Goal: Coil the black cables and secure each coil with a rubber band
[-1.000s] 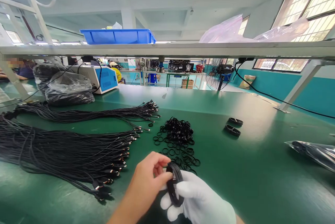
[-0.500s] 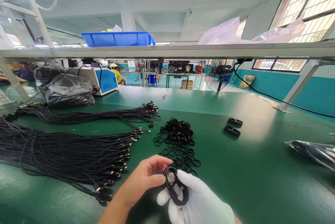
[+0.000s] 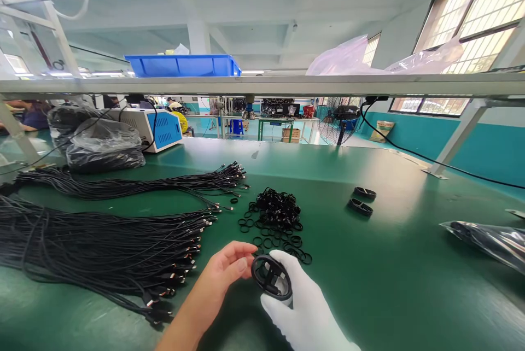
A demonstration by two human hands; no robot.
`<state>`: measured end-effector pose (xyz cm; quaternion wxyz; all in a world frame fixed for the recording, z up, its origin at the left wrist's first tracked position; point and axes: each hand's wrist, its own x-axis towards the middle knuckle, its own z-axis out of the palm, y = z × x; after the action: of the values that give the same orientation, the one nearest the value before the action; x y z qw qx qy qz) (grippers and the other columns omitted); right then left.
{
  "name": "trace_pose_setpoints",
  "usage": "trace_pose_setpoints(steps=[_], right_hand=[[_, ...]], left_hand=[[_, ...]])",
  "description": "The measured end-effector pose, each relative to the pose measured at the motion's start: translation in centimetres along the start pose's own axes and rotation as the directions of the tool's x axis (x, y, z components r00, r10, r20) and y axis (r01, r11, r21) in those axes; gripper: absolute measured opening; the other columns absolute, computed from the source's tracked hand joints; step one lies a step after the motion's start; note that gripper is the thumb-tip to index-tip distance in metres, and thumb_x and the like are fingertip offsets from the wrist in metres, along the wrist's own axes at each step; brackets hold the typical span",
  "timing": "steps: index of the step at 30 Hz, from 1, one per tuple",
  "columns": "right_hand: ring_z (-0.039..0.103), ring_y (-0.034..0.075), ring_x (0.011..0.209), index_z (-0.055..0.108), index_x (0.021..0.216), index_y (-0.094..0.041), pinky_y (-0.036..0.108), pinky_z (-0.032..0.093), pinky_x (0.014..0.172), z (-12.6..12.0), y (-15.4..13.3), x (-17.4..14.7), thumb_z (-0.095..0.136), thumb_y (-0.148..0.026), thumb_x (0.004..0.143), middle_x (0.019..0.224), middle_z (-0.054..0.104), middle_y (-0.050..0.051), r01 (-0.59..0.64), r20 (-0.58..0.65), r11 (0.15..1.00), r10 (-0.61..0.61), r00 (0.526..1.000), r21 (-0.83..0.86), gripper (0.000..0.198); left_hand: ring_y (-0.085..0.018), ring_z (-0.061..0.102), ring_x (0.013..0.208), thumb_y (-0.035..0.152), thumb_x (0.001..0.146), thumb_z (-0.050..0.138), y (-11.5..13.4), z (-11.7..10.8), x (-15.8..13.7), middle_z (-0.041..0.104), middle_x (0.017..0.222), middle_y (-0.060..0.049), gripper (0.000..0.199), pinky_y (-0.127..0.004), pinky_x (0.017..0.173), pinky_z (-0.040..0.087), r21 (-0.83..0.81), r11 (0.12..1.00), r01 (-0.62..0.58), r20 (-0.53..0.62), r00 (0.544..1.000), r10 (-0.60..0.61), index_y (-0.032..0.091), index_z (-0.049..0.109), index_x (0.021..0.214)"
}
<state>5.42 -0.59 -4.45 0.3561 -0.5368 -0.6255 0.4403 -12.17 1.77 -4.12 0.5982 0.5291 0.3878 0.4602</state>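
My right hand, in a white glove, is closed around a coiled black cable with its thumb and fingers on opposite sides of the loop. The plugs lie inside the coil. Bare and ungloved, my left hand pinches at the coil's left edge with its thumb and fingertips. Just beyond both hands is a heap of small black rings, with several loose ones spread at its near side. Two finished-looking cable coils lie farther off to the right.
Long black cables cover the left of the green table, plugs pointing right. A second cable bundle lies behind. Plastic-wrapped goods are at right. A blue-and-white machine stands at the back left, under a shelf.
My right hand has turned the coil, so its glove now shows its back and wraps the right side. My left fingers have drawn closer together at the coil's left edge.
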Motion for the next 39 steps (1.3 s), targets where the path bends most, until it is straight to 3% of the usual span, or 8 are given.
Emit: trace_pose_setpoints(steps=[5, 7, 10, 16, 19, 23, 29, 39], right_hand=[[0.050, 0.027, 0.113, 0.040, 0.132, -0.025, 0.041, 0.037, 0.099, 0.9, 2.1, 0.3, 0.058, -0.020, 0.067, 0.125, 0.053, 0.006, 0.128, -0.044, 0.992, -0.128, 0.991, -0.009, 0.067], [0.054, 0.027, 0.106, 0.029, 0.138, -0.022, 0.040, 0.043, 0.092, 0.9, 1.8, 0.3, 0.060, -0.020, 0.062, 0.126, 0.051, 0.009, 0.032, 0.066, 0.966, -0.050, 0.997, 0.256, 0.082], [0.057, 0.025, 0.094, 0.025, 0.138, -0.017, 0.037, 0.050, 0.076, 0.6, 0.5, 0.2, 0.067, -0.025, 0.059, 0.122, 0.050, 0.013, -0.231, 0.296, 0.774, 0.059, 0.954, 0.590, 0.090], [0.055, 0.021, 0.089, 0.057, 0.105, -0.018, 0.030, 0.048, 0.066, -0.2, -1.8, 0.1, 0.079, -0.039, 0.055, 0.101, 0.053, 0.006, -0.346, 0.512, 0.670, -0.059, 0.857, 0.657, 0.059], [0.055, 0.019, 0.085, 0.052, 0.112, -0.019, 0.028, 0.047, 0.063, -0.2, -1.6, 0.1, 0.082, -0.033, 0.053, 0.099, 0.051, 0.005, -0.351, 0.473, 0.618, -0.038, 0.880, 0.703, 0.068], [0.054, 0.021, 0.088, 0.047, 0.117, -0.021, 0.029, 0.048, 0.063, -0.2, -0.9, 0.3, 0.080, -0.023, 0.051, 0.099, 0.051, 0.004, -0.322, 0.394, 0.568, -0.004, 0.919, 0.757, 0.074], [0.054, 0.019, 0.087, 0.055, 0.101, -0.019, 0.026, 0.045, 0.065, -0.2, -1.0, 0.7, 0.073, -0.007, 0.049, 0.089, 0.054, 0.000, -0.273, 0.378, 0.627, -0.037, 0.925, 0.729, 0.057], [0.053, 0.016, 0.077, 0.052, 0.105, -0.017, 0.025, 0.045, 0.059, -0.1, -0.2, 1.1, 0.075, -0.014, 0.051, 0.094, 0.055, 0.003, -0.259, 0.372, 0.645, -0.043, 0.927, 0.719, 0.059]], left_hand=[[-0.018, 0.057, 0.082, 0.017, 0.076, 0.054, 0.3, 1.9, 0.1, 0.066, 0.090, -0.003, 0.022, -0.027, 0.073, 0.042, 0.357, 0.934, -0.002, -0.105, 0.994, 0.042, 0.019, 0.063, 0.095], [-0.017, 0.058, 0.077, 0.012, 0.075, 0.049, 0.1, 2.4, 0.1, 0.067, 0.083, -0.002, 0.021, -0.028, 0.072, 0.043, 0.517, 0.855, -0.030, -0.178, 0.974, 0.142, 0.019, 0.065, 0.087], [-0.017, 0.059, 0.075, 0.009, 0.074, 0.045, -0.5, 2.4, 0.1, 0.067, 0.080, -0.001, 0.025, -0.027, 0.068, 0.043, 0.582, 0.811, -0.062, -0.205, 0.954, 0.220, 0.020, 0.066, 0.080], [-0.016, 0.059, 0.079, -0.001, 0.067, 0.042, -1.1, 2.5, -0.1, 0.067, 0.083, 0.000, 0.038, -0.025, 0.071, 0.043, 0.636, 0.744, -0.206, -0.073, 0.943, 0.323, 0.023, 0.068, 0.083], [-0.017, 0.055, 0.089, 0.004, 0.071, 0.048, -0.4, 2.2, -0.2, 0.065, 0.096, -0.001, 0.038, -0.028, 0.079, 0.041, 0.595, 0.782, -0.188, -0.067, 0.957, 0.281, 0.025, 0.065, 0.097], [-0.016, 0.048, 0.071, 0.024, 0.080, 0.052, 0.5, 1.6, -0.5, 0.056, 0.073, 0.001, 0.010, -0.026, 0.068, 0.038, 0.487, 0.870, -0.084, -0.129, 0.977, 0.167, 0.020, 0.062, 0.078], [-0.013, 0.042, 0.062, 0.023, 0.075, 0.058, 0.7, 2.0, -0.6, 0.047, 0.062, 0.003, 0.008, -0.024, 0.060, 0.033, 0.418, 0.908, 0.025, 0.037, 0.998, -0.044, 0.017, 0.061, 0.070], [-0.015, 0.044, 0.069, 0.022, 0.077, 0.056, 1.0, 2.0, -0.7, 0.051, 0.069, 0.002, 0.014, -0.025, 0.065, 0.033, 0.478, 0.878, -0.028, 0.108, 0.994, -0.028, 0.018, 0.057, 0.064]])
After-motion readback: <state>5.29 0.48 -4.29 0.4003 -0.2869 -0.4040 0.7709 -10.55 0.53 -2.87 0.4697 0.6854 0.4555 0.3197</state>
